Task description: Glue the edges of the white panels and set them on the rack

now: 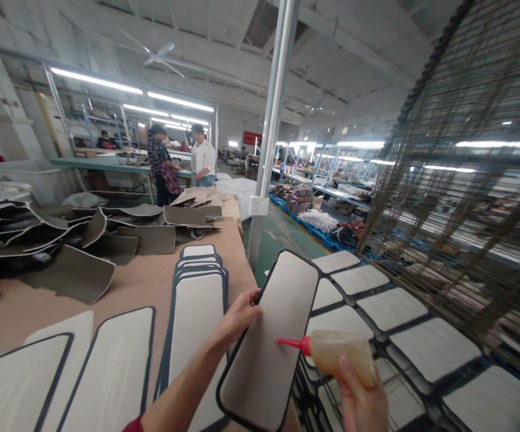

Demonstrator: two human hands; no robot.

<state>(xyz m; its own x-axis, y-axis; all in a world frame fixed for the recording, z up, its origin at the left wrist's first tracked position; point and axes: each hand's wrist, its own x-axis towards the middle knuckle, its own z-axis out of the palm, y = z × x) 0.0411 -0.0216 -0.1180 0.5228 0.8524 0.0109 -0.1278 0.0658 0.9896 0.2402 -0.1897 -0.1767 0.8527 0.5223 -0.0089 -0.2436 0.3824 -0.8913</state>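
A long panel with rounded corners, a pale face and a dark rim (282,312) is tilted up in front of me. My left hand (242,312) grips its left edge, thumb on the pale face. In my right hand (361,396) is a squeeze bottle (343,354) of yellowish liquid, lying on its side. Its red nozzle points left over the panel's face; whether the tip touches cannot be made out. Left of my left arm lies an overlapping row of similar panels (197,318). More dark-edged pale panels (111,354) lie at the near left.
Curved dark grey pieces (75,273) are heaped on the brown tabletop (152,282). At right, pale panels (417,348) lie in rows beside a tall wire rack (462,150). A metal post (268,150) rises past the table edge. Two people (203,156) stand at the back.
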